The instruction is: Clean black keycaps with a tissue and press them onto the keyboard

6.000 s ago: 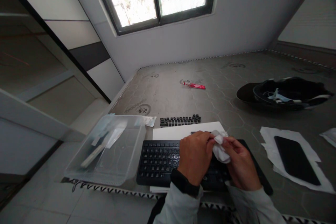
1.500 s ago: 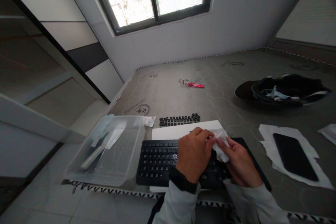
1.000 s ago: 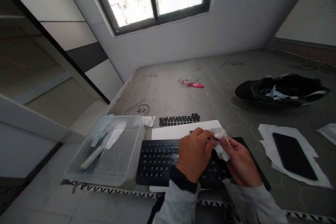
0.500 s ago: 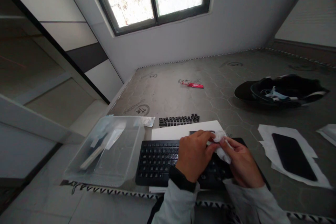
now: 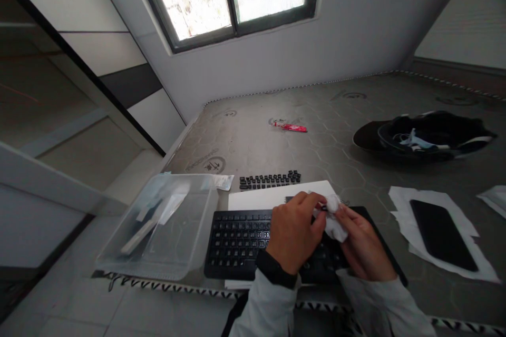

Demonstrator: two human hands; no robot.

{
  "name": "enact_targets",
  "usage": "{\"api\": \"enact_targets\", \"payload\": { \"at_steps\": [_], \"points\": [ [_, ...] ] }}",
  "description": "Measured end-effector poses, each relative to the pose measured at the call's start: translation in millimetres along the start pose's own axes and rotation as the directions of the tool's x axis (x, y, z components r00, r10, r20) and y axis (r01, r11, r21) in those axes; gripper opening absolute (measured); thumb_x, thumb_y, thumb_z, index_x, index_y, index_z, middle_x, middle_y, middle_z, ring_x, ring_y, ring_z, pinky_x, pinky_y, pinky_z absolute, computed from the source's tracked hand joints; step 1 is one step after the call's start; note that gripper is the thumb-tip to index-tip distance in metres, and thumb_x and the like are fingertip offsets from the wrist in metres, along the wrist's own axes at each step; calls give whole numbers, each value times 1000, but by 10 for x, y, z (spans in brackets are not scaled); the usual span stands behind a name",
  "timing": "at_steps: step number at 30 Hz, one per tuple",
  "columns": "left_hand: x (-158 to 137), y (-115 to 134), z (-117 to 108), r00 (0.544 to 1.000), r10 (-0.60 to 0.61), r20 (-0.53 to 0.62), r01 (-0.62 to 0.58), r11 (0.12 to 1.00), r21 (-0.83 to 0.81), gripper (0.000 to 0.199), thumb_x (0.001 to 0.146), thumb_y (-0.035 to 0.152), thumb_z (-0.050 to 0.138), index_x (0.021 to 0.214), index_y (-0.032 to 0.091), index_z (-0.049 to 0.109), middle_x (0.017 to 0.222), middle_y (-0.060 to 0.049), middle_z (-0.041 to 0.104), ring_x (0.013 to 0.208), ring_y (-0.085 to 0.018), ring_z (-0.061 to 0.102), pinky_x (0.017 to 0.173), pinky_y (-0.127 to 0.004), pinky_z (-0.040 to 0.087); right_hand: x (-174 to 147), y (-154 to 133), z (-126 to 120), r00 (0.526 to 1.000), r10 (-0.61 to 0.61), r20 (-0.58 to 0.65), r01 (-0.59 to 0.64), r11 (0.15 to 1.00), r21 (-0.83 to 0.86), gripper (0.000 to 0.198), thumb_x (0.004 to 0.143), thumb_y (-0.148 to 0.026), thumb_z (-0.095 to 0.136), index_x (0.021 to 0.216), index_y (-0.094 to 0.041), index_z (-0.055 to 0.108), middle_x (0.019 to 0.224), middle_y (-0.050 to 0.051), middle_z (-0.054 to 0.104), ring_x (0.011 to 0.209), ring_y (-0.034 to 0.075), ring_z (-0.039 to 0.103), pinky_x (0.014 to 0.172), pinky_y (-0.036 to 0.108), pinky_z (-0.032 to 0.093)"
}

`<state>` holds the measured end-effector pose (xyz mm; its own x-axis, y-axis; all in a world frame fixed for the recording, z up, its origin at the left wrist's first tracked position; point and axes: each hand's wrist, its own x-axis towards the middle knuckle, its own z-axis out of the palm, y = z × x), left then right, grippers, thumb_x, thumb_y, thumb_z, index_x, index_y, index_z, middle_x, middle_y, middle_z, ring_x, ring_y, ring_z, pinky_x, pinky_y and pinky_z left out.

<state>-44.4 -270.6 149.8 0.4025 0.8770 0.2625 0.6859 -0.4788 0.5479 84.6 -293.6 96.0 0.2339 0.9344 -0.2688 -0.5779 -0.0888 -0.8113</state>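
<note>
Above the black keyboard [image 5: 237, 239], my two hands meet. My right hand [image 5: 366, 247] is closed on a crumpled white tissue [image 5: 335, 225]. A small dark piece, apparently a keycap [image 5: 323, 208], shows at the fingertips of my left hand [image 5: 292, 229], which pinches it against the tissue. Many key positions on the keyboard have lost their caps and show the switch mounts. Its right part is mostly hidden under my hands. Loose black keycaps [image 5: 271, 180] lie in rows behind it, near a white sheet [image 5: 256, 200] partly under the keyboard.
To the left stands a clear plastic box [image 5: 166, 253] with a few flat items inside. A black phone [image 5: 443, 234] rests on white paper at the right. Farther back are a black cap [image 5: 369, 137] holding a face mask and a red packet [image 5: 294, 128].
My left fingers have shifted slightly, and the small dark keycap now shows between them. The tissue sits a little more opened in my right hand.
</note>
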Motion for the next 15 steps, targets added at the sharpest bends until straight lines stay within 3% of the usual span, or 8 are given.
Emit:
{"api": "enact_targets", "payload": {
  "at_steps": [5,10,15],
  "points": [
    [-4,-11,-7,1000,-7,14,6,1000,28,14,83,22,58,95,27,59,96,4,66,81,-15,62,73,-28,50,-24,6,16,991,97,91,-95,995,-28,35,65,-33,78,97,-20,73,87,5,78,84,24,69,67,30,55],
    [-2,-15,-18,1000,-8,-16,8,1000,7,10,85,25,59,95,27,60,99,4,65,86,-15,62,76,-27,50,-9,32,0,996,79,38,-79,997,-11,35,62,-35,80,93,-19,74,89,6,78,83,24,69,60,27,54],
    [4,-27,-23,999,-17,-49,17,1000,-11,13,82,21,63,93,27,59,98,5,64,85,-13,62,75,-25,49,19,10,-18,995,60,83,-61,998,12,36,64,-33,80,97,-22,72,93,5,77,85,22,69,60,25,53]
  ]
}}
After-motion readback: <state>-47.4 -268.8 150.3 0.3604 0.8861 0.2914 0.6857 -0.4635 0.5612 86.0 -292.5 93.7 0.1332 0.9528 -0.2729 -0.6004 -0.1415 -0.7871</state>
